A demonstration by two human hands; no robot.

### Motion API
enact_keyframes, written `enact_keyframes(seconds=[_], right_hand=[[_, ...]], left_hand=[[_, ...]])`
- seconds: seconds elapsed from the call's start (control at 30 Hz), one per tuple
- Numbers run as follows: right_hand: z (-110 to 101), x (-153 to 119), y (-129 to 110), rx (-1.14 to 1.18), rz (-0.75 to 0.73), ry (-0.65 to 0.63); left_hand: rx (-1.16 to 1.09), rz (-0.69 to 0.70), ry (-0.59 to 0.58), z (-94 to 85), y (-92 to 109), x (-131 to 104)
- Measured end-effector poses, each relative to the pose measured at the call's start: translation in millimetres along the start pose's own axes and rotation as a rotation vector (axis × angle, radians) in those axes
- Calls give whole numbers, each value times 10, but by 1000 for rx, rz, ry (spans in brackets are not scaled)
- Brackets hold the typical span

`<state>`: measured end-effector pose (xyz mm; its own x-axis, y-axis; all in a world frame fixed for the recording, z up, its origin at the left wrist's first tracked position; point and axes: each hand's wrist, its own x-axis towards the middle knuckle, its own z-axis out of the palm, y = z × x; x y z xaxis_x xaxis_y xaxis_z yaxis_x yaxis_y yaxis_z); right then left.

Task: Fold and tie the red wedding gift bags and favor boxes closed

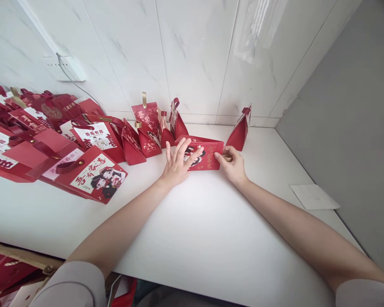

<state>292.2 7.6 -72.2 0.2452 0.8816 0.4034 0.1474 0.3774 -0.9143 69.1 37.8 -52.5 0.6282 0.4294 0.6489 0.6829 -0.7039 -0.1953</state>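
A red gift box point(208, 157) lies on its side on the white table, printed with a cartoon couple and gold lettering. My left hand point(176, 164) is at its left end, fingers spread and the thumb stretched across the printed face. At the right end my right hand point(233, 164) is closed, pinching the box's edge between thumb and fingers. A bit of gold ribbon point(228, 157) shows by those fingers. Just behind stand a red triangular box point(178, 123) and, to the right, another triangular box point(239, 133), both upright with dark red ribbon loops.
Many red gift boxes point(99, 175) crowd the left of the table point(192, 238). Several upright ones point(145, 128) line the tiled wall point(192, 55). A white paper point(314, 196) lies at the right edge. A cable point(78, 85) hangs from a socket. More red packaging point(6, 277) is below, lower left.
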Motion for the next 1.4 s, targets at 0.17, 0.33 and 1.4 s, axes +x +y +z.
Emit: enact_keyframes(seconds=[0.17,0.33,1.4], right_hand=[[6,-5,39,-22,-10,-33],[2,-4,77,-50,-33,-45],[-11,-34,10,-91,-97,-92]], left_hand=[[-19,1,-9,-3,2,-5],[-16,7,-1,-7,-11,1],[-66,-34,-57,-4,7,3]])
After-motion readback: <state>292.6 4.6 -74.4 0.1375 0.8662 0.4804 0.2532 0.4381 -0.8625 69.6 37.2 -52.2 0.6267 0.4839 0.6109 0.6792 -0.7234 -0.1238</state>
